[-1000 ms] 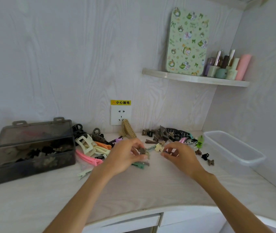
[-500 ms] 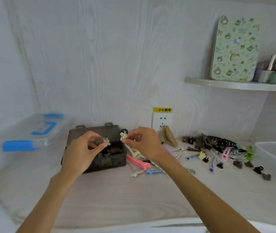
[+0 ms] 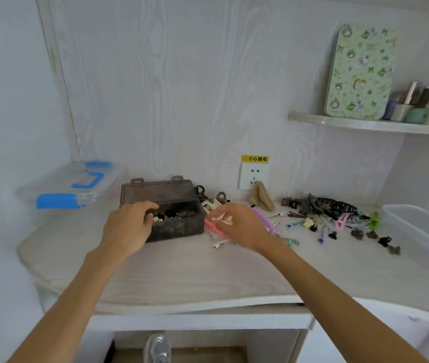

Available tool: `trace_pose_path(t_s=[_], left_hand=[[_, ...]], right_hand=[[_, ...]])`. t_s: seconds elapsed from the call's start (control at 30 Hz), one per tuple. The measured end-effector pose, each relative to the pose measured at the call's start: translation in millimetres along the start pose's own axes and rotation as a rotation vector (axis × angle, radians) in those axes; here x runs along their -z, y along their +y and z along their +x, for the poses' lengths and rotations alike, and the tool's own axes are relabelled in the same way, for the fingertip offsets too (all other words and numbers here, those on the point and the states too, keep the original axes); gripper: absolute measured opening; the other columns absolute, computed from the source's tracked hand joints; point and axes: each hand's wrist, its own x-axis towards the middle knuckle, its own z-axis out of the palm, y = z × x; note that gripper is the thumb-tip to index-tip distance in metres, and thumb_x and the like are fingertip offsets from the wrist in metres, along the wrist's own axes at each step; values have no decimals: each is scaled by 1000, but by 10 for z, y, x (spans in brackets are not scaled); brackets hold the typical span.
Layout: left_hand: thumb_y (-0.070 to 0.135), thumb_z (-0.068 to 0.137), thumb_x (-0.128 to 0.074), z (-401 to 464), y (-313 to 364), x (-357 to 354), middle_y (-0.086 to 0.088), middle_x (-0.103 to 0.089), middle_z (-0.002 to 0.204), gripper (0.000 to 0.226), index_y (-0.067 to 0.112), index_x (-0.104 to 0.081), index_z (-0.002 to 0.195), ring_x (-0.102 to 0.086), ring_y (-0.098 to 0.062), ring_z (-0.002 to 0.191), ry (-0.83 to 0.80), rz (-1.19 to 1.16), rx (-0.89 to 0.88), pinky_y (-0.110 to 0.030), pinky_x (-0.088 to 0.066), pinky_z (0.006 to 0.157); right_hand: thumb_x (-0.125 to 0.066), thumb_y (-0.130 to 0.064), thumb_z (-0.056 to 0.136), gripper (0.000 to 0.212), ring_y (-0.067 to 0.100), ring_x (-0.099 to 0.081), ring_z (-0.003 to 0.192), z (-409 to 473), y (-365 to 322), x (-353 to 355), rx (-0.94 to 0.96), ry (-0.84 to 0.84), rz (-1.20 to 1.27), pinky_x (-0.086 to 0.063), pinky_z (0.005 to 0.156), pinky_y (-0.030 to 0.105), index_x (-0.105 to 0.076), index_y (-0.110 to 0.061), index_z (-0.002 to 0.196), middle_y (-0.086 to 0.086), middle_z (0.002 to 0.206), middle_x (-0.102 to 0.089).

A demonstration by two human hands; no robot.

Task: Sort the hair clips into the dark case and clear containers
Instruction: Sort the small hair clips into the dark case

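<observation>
A: What's in the dark case (image 3: 174, 229)?
B: A heap of dark clips. It sits open on the counter (image 3: 182, 273). The left hand (image 3: 127, 226) hovers over its left edge, fingers loosely curled, empty.
A: Half a second ago?
B: That hand pinched a small brown clip; it's gone now.
A: The right hand (image 3: 239, 226)?
B: It still pinches a cream clip (image 3: 222, 219), beside the case.
A: Other containers?
B: The clear bin (image 3: 422, 229) at right looks empty; the blue-latched clear box (image 3: 74, 187) is closed. Loose clips (image 3: 336, 218) lie between.

Bare desktop (image 3: 182, 271) before dark case (image 3: 179, 231)
</observation>
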Motion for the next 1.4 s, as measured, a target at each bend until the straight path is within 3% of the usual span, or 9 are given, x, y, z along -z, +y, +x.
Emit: trace_pose_path(t_s=[0.2, 0.43, 0.63, 0.9, 1.07, 1.13, 1.23, 1.33, 1.4], left_hand=[[15, 93, -48, -5, 618, -91, 4, -64, 118, 29, 25, -62, 117, -55, -18, 107, -54, -145, -230, -36, -45, 88], [15, 94, -43, 198, 1658, -673, 10, -63, 117, 32, 32, -60, 114, -63, -14, 92, -345, -336, -414, -34, -50, 79], [13, 94, -45, 397, 2572, -1380, 1, -49, 138, 40, 29, -50, 131, -50, -19, 121, -581, -378, -668, -35, -42, 100], [37, 90, -55, 719, 3167, -1850, 1, -47, 133, 44, 30, -46, 133, -45, -18, 121, -627, -215, -788, -37, -41, 99], [30, 87, -62, 826, 3036, -1769, 4, -52, 113, 30, 26, -62, 116, -56, -10, 95, -802, -372, -607, -25, -45, 86], [22, 88, -60, 852, 2994, -1674, 5, -54, 121, 28, 25, -63, 116, -57, -10, 102, -852, -367, -549, -22, -44, 88], [18, 90, -55, 904, 2952, -1576, 4, -38, 145, 34, 29, -58, 122, -49, -17, 121, -865, -208, -533, -29, -41, 96], [19, 89, -57, 955, 3005, -1408, -3, -42, 138, 45, 30, -47, 131, -43, -22, 123, -891, 91, -566, -35, -35, 101], [24, 88, -58, 982, 3077, -1349, -4, -44, 134, 45, 28, -47, 132, -39, -23, 123, -869, 250, -618, -35, -30, 102]], right_hand=[[-56, -19, 90, 21, 8, -56, 89, -608, 598, 379, -188, 161, -104, -49, 81, 29, -68, -26, 105, -7, 104, -66], [-53, -15, 90, 37, 26, -42, 126, -1189, 1395, 927, -562, 281, -354, -38, 101, 37, -54, -19, 127, 7, 134, -51], [-42, -27, 95, 46, 30, -30, 130, -1316, 2034, 1190, -820, 231, -508, -32, 104, 40, -34, -12, 138, 13, 139, -37], [-35, -28, 98, 42, 29, -39, 117, -1008, 2398, 1269, -793, 86, -561, -36, 95, 36, -30, -19, 139, 11, 131, -43], [-39, -16, 96, 46, 26, -37, 120, -1136, 2282, 1404, -685, -28, -368, -31, 101, 31, -33, -20, 141, 8, 135, -42], [-38, -11, 96, 49, 26, -33, 125, -1163, 2219, 1463, -634, -128, -300, -25, 106, 26, -31, -18, 143, 8, 140, -38], [-38, -3, 94, 52, 24, -28, 133, -1146, 2157, 1543, -591, -272, -174, -14, 108, 16, -30, -16, 144, 4, 147, -33], [-39, 1, 92, 57, 19, -28, 137, -1120, 2098, 1680, -634, -336, -67, -13, 109, 14, -31, -21, 143, 0, 149, -30], [-43, -4, 92, 57, 18, -29, 135, -1080, 2108, 1791, -714, -310, -111, -25, 109, 21, -30, -24, 143, 0, 149, -29]])
